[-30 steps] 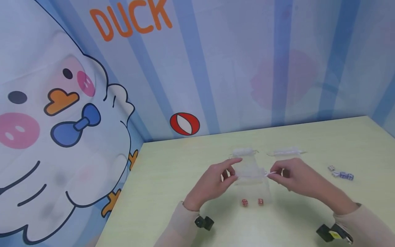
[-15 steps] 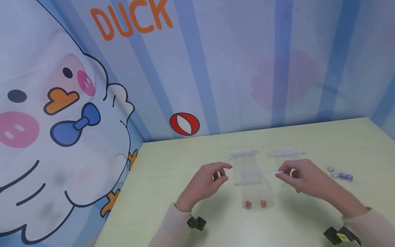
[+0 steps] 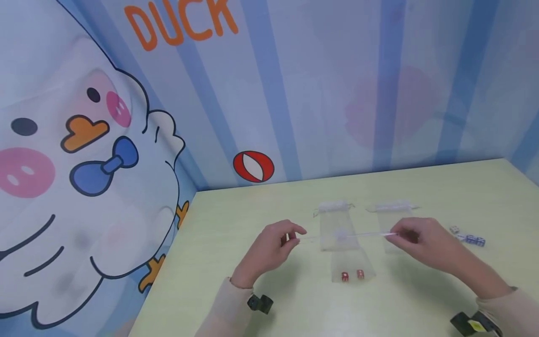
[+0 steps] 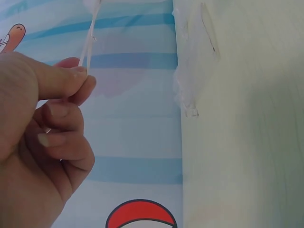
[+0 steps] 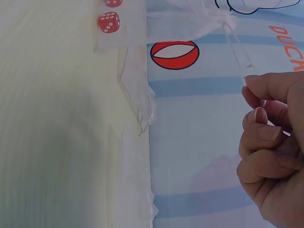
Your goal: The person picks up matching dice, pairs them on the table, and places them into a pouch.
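A sheer white drawstring pouch (image 3: 351,264) hangs between the hands, with two red dice (image 3: 345,276) at its bottom. My left hand (image 3: 267,248) pinches one looped drawstring (image 4: 90,47) between thumb and forefinger. On the other side, my right hand (image 3: 429,243) pinches the opposite drawstring (image 3: 372,234), and the cord runs taut to the pouch. The mouth is gathered into a small bunch (image 5: 223,21) in the right wrist view. Behind it a second sheer pouch (image 3: 334,224) lies on the table, overlapped by the held one in the head view.
Another sheer pouch (image 3: 393,208) lies at the back, partly behind the right hand. Blue dice (image 3: 476,240) and a white die (image 3: 454,229) sit to the right on the pale table (image 3: 236,224). A printed cloth backdrop (image 3: 320,93) rises behind the table edge.
Both hands have moved apart, left hand leftward and right hand rightward. The drawstrings have drawn out longer, and the held pouch's mouth has narrowed into a bunch.
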A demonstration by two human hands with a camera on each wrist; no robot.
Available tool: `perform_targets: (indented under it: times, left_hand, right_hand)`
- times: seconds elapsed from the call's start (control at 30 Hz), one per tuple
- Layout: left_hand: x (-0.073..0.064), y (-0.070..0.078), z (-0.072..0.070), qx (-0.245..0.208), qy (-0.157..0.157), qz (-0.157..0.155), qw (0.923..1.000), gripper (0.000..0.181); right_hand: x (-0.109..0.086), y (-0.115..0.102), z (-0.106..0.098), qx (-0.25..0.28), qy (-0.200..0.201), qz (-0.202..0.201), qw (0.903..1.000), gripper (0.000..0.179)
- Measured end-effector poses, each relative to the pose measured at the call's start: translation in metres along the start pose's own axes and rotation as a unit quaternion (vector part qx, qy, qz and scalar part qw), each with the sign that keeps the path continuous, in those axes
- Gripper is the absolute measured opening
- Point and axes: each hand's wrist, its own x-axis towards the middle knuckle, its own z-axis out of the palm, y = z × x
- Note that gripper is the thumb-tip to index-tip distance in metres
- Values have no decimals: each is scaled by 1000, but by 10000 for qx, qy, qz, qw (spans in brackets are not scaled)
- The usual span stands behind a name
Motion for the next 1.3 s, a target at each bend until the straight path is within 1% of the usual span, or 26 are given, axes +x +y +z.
perform_targets:
  times: [0.17,0.27,0.37,0.43,0.5,0.57,0.63,0.7,0.8,0.87,0.93,1.0,1.07,1.13,1.17,1.23,1.3]
  left_hand:
    - [-2,-3,1,-52,-55,135,9999,25]
    - [-2,-4,1,-28,-59,226,9997,27]
    - [-2,-4,1,6,-63,221,9997,29]
    - [-1,-4,1,16,-60,121,9999,30]
    - [-1,-3,3,-18,-121,-79,9999,30]
    - [0,-2,6,-83,-246,-318,9992,30]
    - [2,-1,13,-201,-431,-524,9975,31]
    - [4,0,22,-353,-657,-664,9950,34]
    - [7,1,39,-544,-924,-736,9915,40]
    - [9,0,50,-562,-1005,-749,9905,42]
    - [10,0,60,-527,-987,-834,9902,42]
    - [10,0,69,-380,-867,-943,9910,41]
    - [9,0,77,-362,-761,-1162,9896,41]
    - [8,2,82,-506,-693,-1352,9871,43]
    - [8,3,85,-612,-662,-1395,9861,44]
    - [9,5,88,-942,-619,-1504,9822,45]
    - [11,7,89,-1227,-510,-1499,9797,43]
  right_hand:
    - [-4,6,3,46,102,-183,9998,10]
    - [-7,10,5,-24,136,-213,9997,10]
    - [-9,13,6,-70,167,-194,9996,9]
    - [-8,13,7,-24,161,-206,9997,8]
    - [-7,12,9,98,157,-216,9996,11]
    - [-5,10,13,245,93,-217,9994,13]
    - [-3,7,19,369,-160,-57,9992,11]
    - [1,4,27,474,-535,209,9972,6]
    - [6,0,42,789,-1050,707,9888,13]
    - [8,-1,53,1069,-1078,913,9842,14]
    - [10,-2,62,1322,-976,1064,9806,12]
    - [12,-3,69,1475,-887,1137,9785,11]
    - [13,-4,73,1544,-860,1172,9773,12]
    - [13,-5,74,1551,-890,1201,9765,12]
    - [14,-6,74,1554,-904,1203,9763,12]
    - [14,-6,73,1501,-927,1186,9771,12]
    - [15,-7,71,1447,-964,1140,9781,12]
